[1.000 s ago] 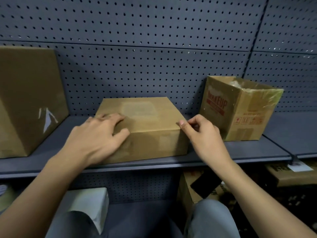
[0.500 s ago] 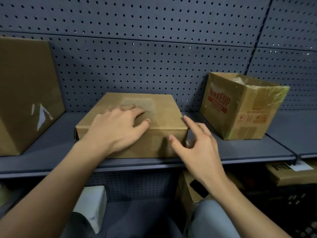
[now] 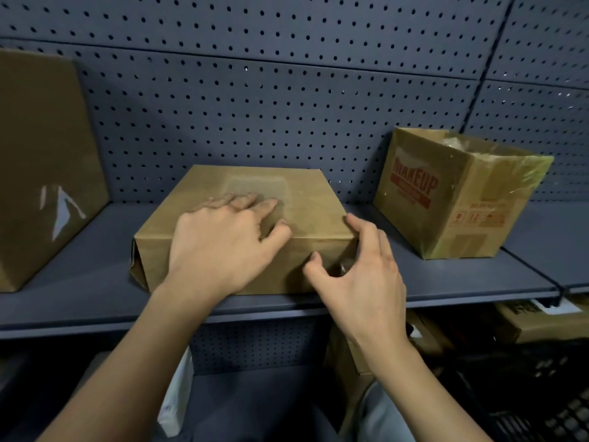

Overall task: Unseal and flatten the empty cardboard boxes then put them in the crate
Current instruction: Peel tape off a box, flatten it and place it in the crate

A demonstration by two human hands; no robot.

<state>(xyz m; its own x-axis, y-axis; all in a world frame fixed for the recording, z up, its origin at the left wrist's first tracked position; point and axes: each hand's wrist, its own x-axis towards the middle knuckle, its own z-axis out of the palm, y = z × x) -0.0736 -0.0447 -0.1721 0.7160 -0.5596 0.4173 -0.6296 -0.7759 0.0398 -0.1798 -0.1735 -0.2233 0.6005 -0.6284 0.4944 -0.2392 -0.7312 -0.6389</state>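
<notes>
My flat left hand pins the shallow sealed brown cardboard box while my right hand, grip released, must next catch its tape edge.

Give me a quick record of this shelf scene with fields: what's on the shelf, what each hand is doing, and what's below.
setting: dark grey metal shelf with a pegboard back
middle item: flat closed brown cardboard box
left item: large plain brown cardboard box
right item: open-topped brown box with red print, tilted
left hand: palm flat on the middle box's top
right hand: fingers spread open at the box's front right corner
below, right: black plastic crate
</notes>
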